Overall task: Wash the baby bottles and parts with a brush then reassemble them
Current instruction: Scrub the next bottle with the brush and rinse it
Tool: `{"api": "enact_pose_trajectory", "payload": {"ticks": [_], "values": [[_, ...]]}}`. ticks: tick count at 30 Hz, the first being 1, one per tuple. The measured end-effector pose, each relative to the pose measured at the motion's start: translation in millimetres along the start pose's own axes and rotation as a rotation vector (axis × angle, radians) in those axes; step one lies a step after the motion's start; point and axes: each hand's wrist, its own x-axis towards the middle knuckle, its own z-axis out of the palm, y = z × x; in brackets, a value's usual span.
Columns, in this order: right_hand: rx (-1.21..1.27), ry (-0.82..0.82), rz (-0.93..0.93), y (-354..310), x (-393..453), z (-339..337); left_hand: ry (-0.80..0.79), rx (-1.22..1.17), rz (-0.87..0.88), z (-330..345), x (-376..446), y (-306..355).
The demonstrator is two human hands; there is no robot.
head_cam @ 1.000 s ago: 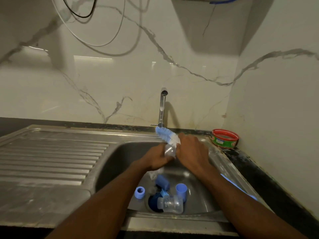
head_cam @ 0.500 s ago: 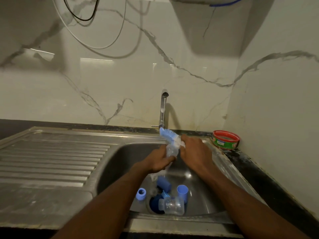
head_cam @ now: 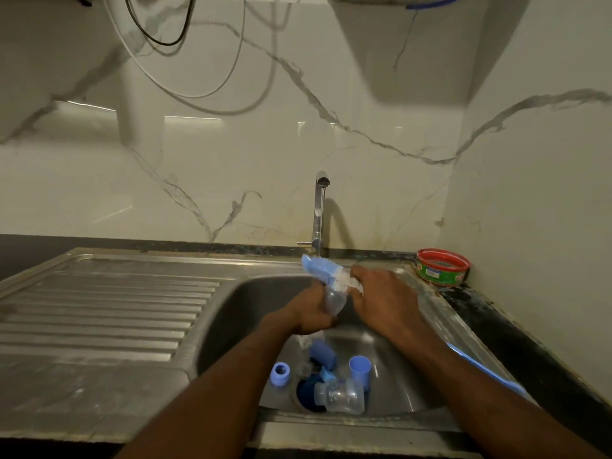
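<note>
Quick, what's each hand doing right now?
Left hand: closed around a clear bottle.
Right hand: closed on the blue brush, scrubbing the bottle.

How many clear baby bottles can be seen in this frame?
2. One bottle is held in the left hand over the sink; another bottle lies on the drain. More may be hidden.

dim marble walls (head_cam: 231,180) — steel, perhaps wet, drainboard (head_cam: 109,306)
</note>
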Motion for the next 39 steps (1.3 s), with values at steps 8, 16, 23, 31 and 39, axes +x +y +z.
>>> {"api": "enact_pose_trajectory", "payload": {"ticks": [8,16,23,31,39], "values": [[-0.032,0.124,0.124,17,10,-8,0.140,0.065,0.094,6,3,4],[0.292,0.058,0.182,30,18,-9,0.029,-0.224,0.147,-6,-9,8],[0.400,0.027,0.076,28,14,-19,0.183,-0.372,0.187,-10,-8,13],[0.401,-0.031,0.081,19,14,-12,0.040,-0.384,0.185,-9,-11,15],[0.351,-0.015,0.149,29,11,-18,0.239,-0.453,0.079,-12,-2,3]]}}
